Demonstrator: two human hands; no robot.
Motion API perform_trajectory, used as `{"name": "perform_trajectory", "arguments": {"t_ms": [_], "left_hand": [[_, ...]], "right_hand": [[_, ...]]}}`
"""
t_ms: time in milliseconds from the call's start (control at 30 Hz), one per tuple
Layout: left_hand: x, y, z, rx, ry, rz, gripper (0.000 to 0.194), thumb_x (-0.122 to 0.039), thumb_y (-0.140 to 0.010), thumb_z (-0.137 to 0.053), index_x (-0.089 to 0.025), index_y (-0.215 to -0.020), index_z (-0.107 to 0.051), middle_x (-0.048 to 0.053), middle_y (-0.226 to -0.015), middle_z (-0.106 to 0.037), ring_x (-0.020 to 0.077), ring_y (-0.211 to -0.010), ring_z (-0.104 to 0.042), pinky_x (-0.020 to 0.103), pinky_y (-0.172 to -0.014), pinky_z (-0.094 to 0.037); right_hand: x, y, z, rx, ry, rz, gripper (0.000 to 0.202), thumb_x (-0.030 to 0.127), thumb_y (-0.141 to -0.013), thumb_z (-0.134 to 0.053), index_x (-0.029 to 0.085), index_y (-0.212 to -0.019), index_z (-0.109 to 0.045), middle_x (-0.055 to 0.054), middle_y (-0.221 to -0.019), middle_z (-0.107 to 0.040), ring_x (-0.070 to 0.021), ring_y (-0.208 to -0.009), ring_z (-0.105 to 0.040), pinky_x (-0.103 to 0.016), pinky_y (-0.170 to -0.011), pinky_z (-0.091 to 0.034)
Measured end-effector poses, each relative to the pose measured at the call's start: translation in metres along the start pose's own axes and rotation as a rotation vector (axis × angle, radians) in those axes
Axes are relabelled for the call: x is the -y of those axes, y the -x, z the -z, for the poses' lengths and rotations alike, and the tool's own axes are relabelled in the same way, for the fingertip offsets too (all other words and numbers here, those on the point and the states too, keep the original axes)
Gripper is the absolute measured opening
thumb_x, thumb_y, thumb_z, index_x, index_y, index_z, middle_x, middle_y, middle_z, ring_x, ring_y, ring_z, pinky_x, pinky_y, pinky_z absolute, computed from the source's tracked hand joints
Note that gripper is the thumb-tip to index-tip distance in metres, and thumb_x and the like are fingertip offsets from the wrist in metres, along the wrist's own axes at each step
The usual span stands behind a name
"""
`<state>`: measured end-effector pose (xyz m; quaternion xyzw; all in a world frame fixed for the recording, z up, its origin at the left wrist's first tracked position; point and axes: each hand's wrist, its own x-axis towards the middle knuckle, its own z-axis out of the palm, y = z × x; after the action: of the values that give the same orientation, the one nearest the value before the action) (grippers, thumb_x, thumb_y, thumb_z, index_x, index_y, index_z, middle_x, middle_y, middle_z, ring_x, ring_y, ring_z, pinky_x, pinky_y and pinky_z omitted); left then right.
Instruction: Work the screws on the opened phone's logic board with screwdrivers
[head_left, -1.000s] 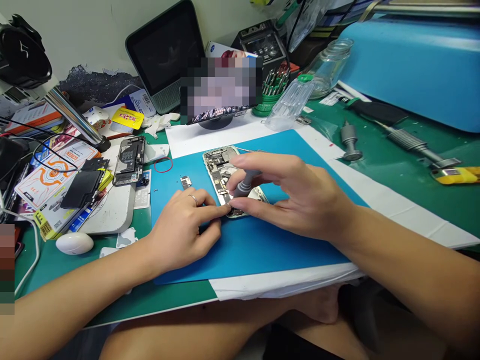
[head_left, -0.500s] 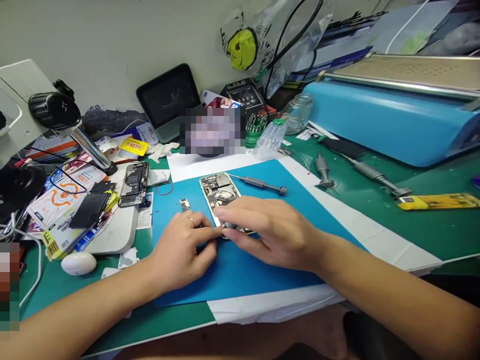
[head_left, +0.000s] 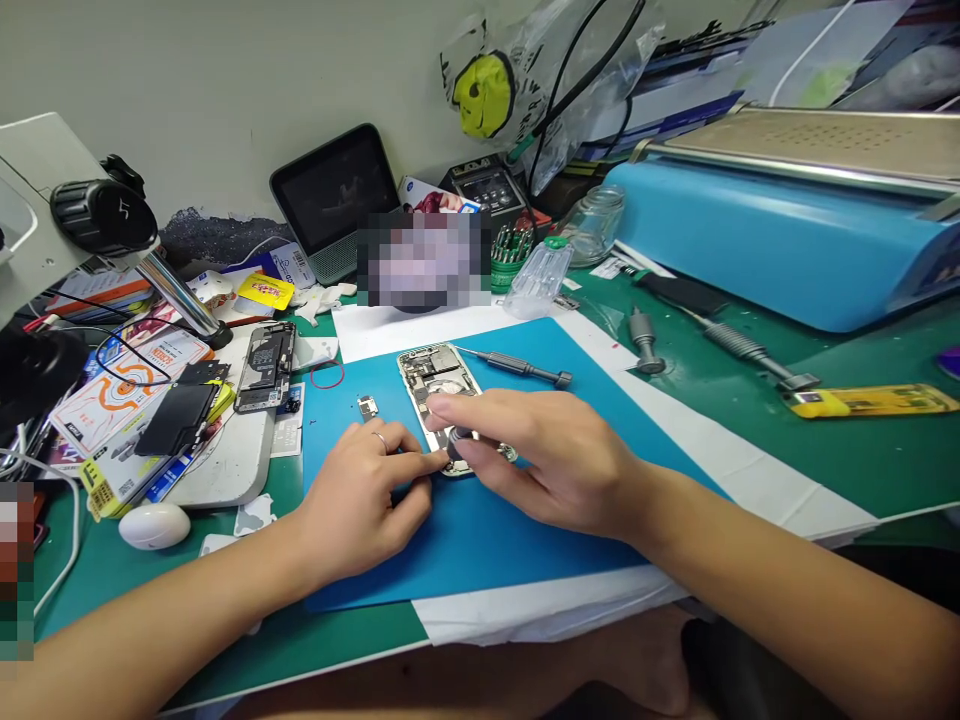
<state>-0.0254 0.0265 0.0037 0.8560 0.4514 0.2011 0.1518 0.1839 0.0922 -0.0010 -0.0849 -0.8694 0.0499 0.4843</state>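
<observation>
An opened phone (head_left: 435,380) with its insides showing lies on a blue mat (head_left: 480,540). My right hand (head_left: 540,455) grips a grey screwdriver (head_left: 459,440), its tip down at the phone's near end. My left hand (head_left: 367,490), a ring on one finger, rests on the mat with its fingertips pressed against the phone's near left edge. A second grey screwdriver (head_left: 525,369) lies on the mat just beyond the phone. A small metal part (head_left: 367,405) sits to the phone's left.
Another dismantled phone (head_left: 264,366) and a black panel (head_left: 176,415) lie at left by boxes and a white mouse (head_left: 156,525). A blue machine (head_left: 787,220), a glass jar (head_left: 596,222), a yellow tool (head_left: 870,402) and metal tools stand at right. A dark screen (head_left: 334,200) leans on the wall.
The view has tilted up, showing more wall and the blue machine. My right hand has lowered over the phone's near end with the screwdriver. The left hand has stayed at the phone's edge.
</observation>
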Motion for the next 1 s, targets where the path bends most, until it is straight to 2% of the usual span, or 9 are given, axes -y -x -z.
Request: {"name": "perform_trajectory", "arguments": {"t_ms": [133,233,300,367,500,633,767,900,1000], "left_hand": [[0.0003,0.0005,0.0002,-0.015,0.000,-0.001,0.025,-0.015,-0.095,-0.051,-0.021,-0.095,-0.075,0.006,-0.094,-0.068,0.0217,-0.088,-0.059,0.038,-0.077,-0.042],[0.0002,0.0002,0.0001,-0.005,0.000,0.002,0.027,-0.016,-0.095,-0.051,-0.021,-0.103,-0.077,0.006,-0.094,-0.068,0.0219,-0.087,-0.059,0.039,-0.077,-0.042],[0.0000,0.0001,0.0002,0.000,-0.006,-0.003,0.029,-0.016,-0.096,-0.051,-0.021,-0.106,-0.077,0.006,-0.093,-0.068,0.0220,-0.086,-0.059,0.039,-0.076,-0.041],[-0.0004,0.0000,0.0005,0.000,-0.004,-0.003,0.030,-0.016,-0.096,-0.050,-0.022,-0.106,-0.078,0.006,-0.092,-0.067,0.0220,-0.085,-0.058,0.039,-0.076,-0.040],[-0.0008,0.0002,0.0012,0.004,0.002,-0.004,0.032,-0.016,-0.096,-0.050,-0.021,-0.111,-0.077,0.006,-0.094,-0.068,0.0227,-0.087,-0.059,0.040,-0.077,-0.040],[-0.0003,0.0004,0.0010,0.003,0.000,-0.010,0.029,-0.015,-0.095,-0.050,-0.020,-0.103,-0.078,0.006,-0.092,-0.067,0.0225,-0.085,-0.058,0.040,-0.077,-0.040],[0.0006,0.0002,0.0003,-0.004,0.002,-0.014,0.031,-0.016,-0.096,-0.051,-0.020,-0.113,-0.077,0.006,-0.094,-0.068,0.0235,-0.087,-0.059,0.041,-0.078,-0.040],[0.0009,-0.0003,-0.0004,-0.005,-0.006,-0.022,0.030,-0.016,-0.096,-0.051,-0.019,-0.109,-0.078,0.006,-0.093,-0.067,0.0229,-0.085,-0.058,0.040,-0.076,-0.039],[0.0015,0.0002,-0.0015,-0.011,-0.004,-0.022,0.030,-0.015,-0.096,-0.052,-0.020,-0.110,-0.078,0.005,-0.091,-0.066,0.0224,-0.084,-0.058,0.039,-0.076,-0.039]], "right_hand": [[-0.0005,0.0015,-0.0002,0.021,0.011,-0.017,0.047,0.021,-0.101,-0.060,0.020,-0.146,-0.048,-0.007,-0.100,-0.080,-0.0198,-0.086,-0.078,-0.029,-0.072,-0.065],[0.0001,0.0008,0.0008,0.021,-0.002,-0.042,0.053,0.012,-0.101,-0.053,0.022,-0.152,-0.043,-0.009,-0.116,-0.079,-0.0200,-0.101,-0.078,-0.030,-0.084,-0.066],[0.0003,0.0004,0.0011,0.011,0.007,-0.058,0.054,0.010,-0.100,-0.054,0.023,-0.152,-0.043,-0.008,-0.113,-0.080,-0.0188,-0.094,-0.079,-0.028,-0.079,-0.066],[0.0002,0.0001,0.0009,0.017,0.003,-0.056,0.050,0.017,-0.101,-0.058,0.022,-0.149,-0.046,-0.007,-0.104,-0.080,-0.0186,-0.084,-0.078,-0.028,-0.073,-0.066],[-0.0006,0.0005,-0.0003,0.002,-0.011,-0.044,0.046,0.007,-0.100,-0.054,0.019,-0.144,-0.049,-0.010,-0.113,-0.079,-0.0194,-0.100,-0.078,-0.029,-0.085,-0.065],[-0.0009,0.0009,-0.0008,-0.004,0.007,-0.036,0.037,0.016,-0.100,-0.060,0.018,-0.137,-0.053,-0.010,-0.104,-0.079,-0.0192,-0.087,-0.078,-0.027,-0.071,-0.065],[-0.0004,0.0009,-0.0001,0.001,-0.006,-0.029,0.037,0.006,-0.101,-0.050,0.016,-0.136,-0.052,-0.012,-0.114,-0.079,-0.0194,-0.105,-0.077,-0.028,-0.089,-0.065],[-0.0009,0.0007,0.0003,0.003,-0.010,-0.043,0.034,0.014,-0.103,-0.053,0.019,-0.137,-0.052,-0.009,-0.105,-0.080,-0.0178,-0.092,-0.079,-0.027,-0.077,-0.067],[-0.0009,0.0005,0.0010,0.013,-0.038,-0.025,0.037,0.014,-0.104,-0.051,0.018,-0.140,-0.051,-0.012,-0.115,-0.078,-0.0205,-0.111,-0.076,-0.032,-0.089,-0.067]]}}
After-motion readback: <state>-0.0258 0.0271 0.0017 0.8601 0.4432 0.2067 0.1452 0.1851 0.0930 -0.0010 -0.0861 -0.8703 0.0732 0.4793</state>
